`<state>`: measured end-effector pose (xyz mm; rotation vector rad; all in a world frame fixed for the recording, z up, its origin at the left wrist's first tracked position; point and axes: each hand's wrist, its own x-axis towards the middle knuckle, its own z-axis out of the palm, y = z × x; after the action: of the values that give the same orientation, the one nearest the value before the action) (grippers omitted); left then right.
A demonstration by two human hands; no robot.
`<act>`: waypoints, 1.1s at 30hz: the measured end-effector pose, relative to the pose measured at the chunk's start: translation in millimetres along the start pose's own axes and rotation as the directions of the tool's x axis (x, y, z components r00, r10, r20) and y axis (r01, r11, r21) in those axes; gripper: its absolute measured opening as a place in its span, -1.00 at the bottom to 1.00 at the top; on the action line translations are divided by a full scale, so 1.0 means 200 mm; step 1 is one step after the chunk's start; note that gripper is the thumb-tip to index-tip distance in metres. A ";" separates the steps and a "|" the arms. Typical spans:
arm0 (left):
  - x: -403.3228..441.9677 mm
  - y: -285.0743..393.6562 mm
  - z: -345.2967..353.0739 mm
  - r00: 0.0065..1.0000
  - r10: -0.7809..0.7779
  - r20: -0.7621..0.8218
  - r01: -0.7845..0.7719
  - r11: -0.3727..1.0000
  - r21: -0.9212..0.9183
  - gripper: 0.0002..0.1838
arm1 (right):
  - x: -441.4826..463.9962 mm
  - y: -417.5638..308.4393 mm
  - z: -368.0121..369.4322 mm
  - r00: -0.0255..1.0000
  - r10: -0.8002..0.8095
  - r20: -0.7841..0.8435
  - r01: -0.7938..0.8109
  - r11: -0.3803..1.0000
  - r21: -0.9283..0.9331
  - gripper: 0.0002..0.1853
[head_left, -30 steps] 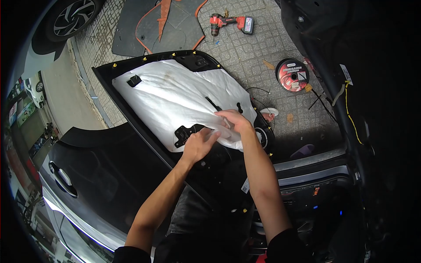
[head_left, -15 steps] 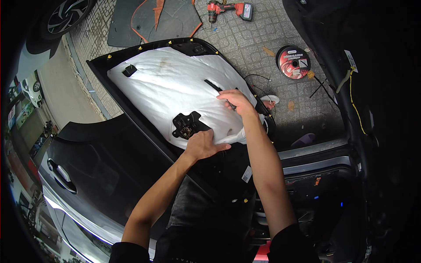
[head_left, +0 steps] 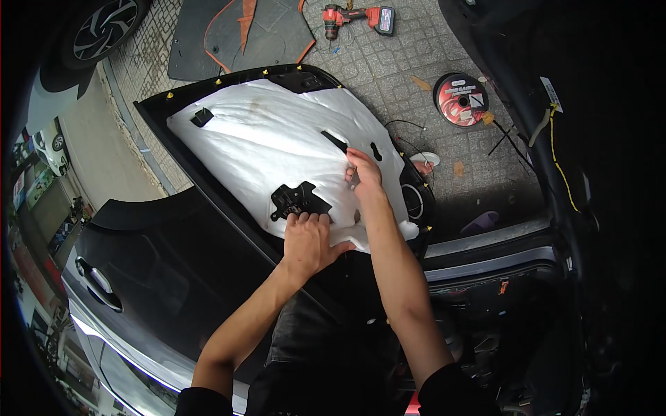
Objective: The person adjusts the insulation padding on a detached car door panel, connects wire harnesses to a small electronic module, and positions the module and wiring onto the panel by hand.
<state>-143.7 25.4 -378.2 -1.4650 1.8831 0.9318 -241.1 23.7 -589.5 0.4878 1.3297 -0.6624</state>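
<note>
paved ground [head_left: 388, 76] beyond, white padding [head_left: 250, 135] is gripped near its edge by the left hand [head_left: 307, 243], probably for steadiness; any grip by the right hand [head_left: 365, 173] can't be told

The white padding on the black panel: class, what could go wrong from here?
The white padding might crease or tear near the left hand, where its near edge looks bunched. Yellow clips jut from the rim of the black panel; a knock could snap one. The thin black cable alongside might snag.
</note>
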 end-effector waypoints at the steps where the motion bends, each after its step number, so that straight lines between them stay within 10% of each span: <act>1: 0.05 -0.01 -0.07 0.997 -0.002 -0.075 -0.002 0.998 -0.056 -0.41 | 0.02 0.01 -0.01 1.000 0.007 -0.008 -0.007 1.000 0.007 -0.67; 4: 0.40 -0.13 -0.14 0.940 0.002 -0.342 -0.088 0.968 -0.234 -0.61 | 0.05 -0.03 -0.02 0.995 0.092 -0.045 -0.098 0.986 -0.134 -0.62; 7: 0.84 -0.31 -0.03 0.924 0.190 -0.332 -0.251 0.956 -0.152 -0.72 | 0.04 0.00 -0.02 0.968 -0.151 0.198 0.230 0.848 -0.478 -0.70; 9: 1.03 -0.44 0.09 0.947 0.295 0.125 -0.314 0.932 0.178 -0.68 | 0.00 -0.04 0.02 0.955 -0.177 0.237 0.285 0.765 -0.578 -0.78; 10: 1.08 -0.45 0.09 0.934 0.159 0.320 -0.250 0.930 0.269 -0.62 | 0.02 -0.03 0.00 0.954 -0.183 0.237 0.290 0.761 -0.580 -0.78; 13: 1.09 -0.55 0.12 0.963 0.063 0.264 -0.102 0.985 0.136 -0.56 | 0.02 -0.01 -0.05 0.920 -0.340 0.194 0.391 0.797 -0.461 -0.77; 16: 0.93 -0.56 0.16 0.997 -0.031 -0.072 0.025 0.996 -0.081 -0.50 | 0.08 -0.07 -0.11 0.946 -0.315 -0.080 0.306 0.946 -0.108 -0.78; 18: 0.76 -0.47 0.12 0.919 0.393 -0.040 -0.394 0.919 -0.025 -0.39 | 0.14 -0.13 -0.12 0.944 -0.330 -0.030 0.320 0.931 -0.175 -0.78; 20: 0.63 -0.35 0.09 0.920 0.368 0.135 -0.361 0.930 -0.076 -0.34 | 0.20 -0.17 -0.13 0.937 -0.349 0.025 0.345 0.909 -0.235 -0.79; 28: 0.45 -0.21 0.04 0.898 0.435 -0.064 -0.435 0.900 0.002 -0.42 | 0.23 -0.18 -0.10 0.972 -0.181 0.151 0.232 0.853 -0.468 -0.70; 30: 0.36 -0.14 -0.04 0.845 0.398 0.357 -0.401 0.914 -0.069 -0.45 | 0.14 -0.23 -0.05 0.955 -0.200 0.218 0.283 0.828 -0.485 -0.62; 33: 0.31 -0.24 0.11 0.805 0.517 0.290 -0.533 0.846 -0.026 -0.64 | 0.11 -0.25 -0.04 0.944 -0.143 0.296 0.289 0.791 -0.540 -0.56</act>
<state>-111.2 -0.6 -448.2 -0.7120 2.1020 1.2504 -279.1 -11.3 -609.8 -0.2459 1.2844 -0.4491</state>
